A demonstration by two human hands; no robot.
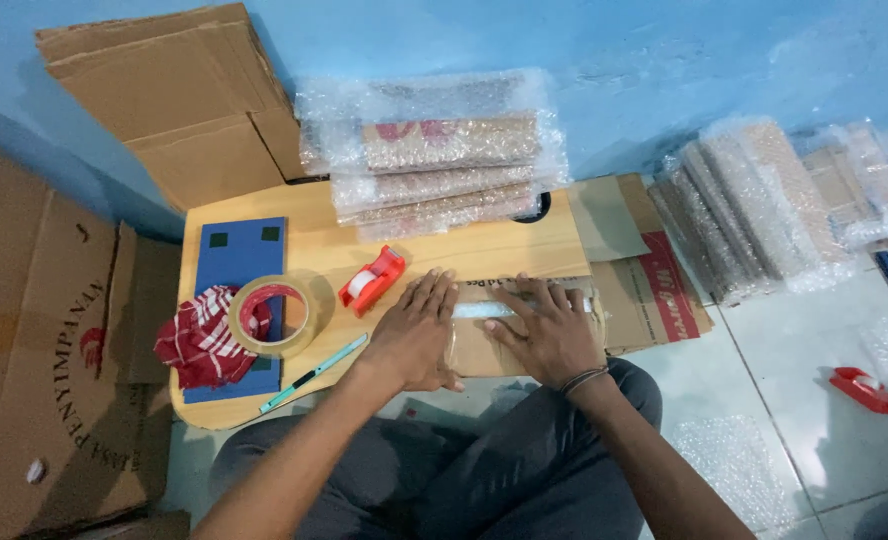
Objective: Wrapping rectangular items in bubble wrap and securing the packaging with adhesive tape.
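**Mia:** What could go wrong here, going from the left?

**Sam:** The big roll of clear tape [272, 315] leans on the red checked cloth [202, 340] and the blue board [236, 300]. I think a bump could make it roll off the low wooden table [264, 215]. Next comes the thin teal cutter [314, 374]. It lies close to the table edge, just beside the left hand [414, 335]. A quick elbow move might knock it down, or that hand could brush against it.

**Mia:** And the red tape holder [372, 280]?

**Sam:** It sits just above the left hand. It could get shoved if the hands slide up.

**Mia:** What are the hands doing?

**Sam:** Both lie flat with spread fingers. They grasp nothing. They press down on the flat cardboard parcel [524, 335]. The right hand [554, 335] lies over the shiny tape strip [484, 310]. If the pressing is uneven, the strip may wrinkle or stick crooked, I guess.

**Mia:** How does the parcel look?

**Sam:** Brown, flat and thin, with the clear strip running across it. It rests at the front right edge of the table, just above the person's lap, and more cardboard [654, 290] lies to its right. Bubble-wrapped bundles [434, 150] are stacked behind it.
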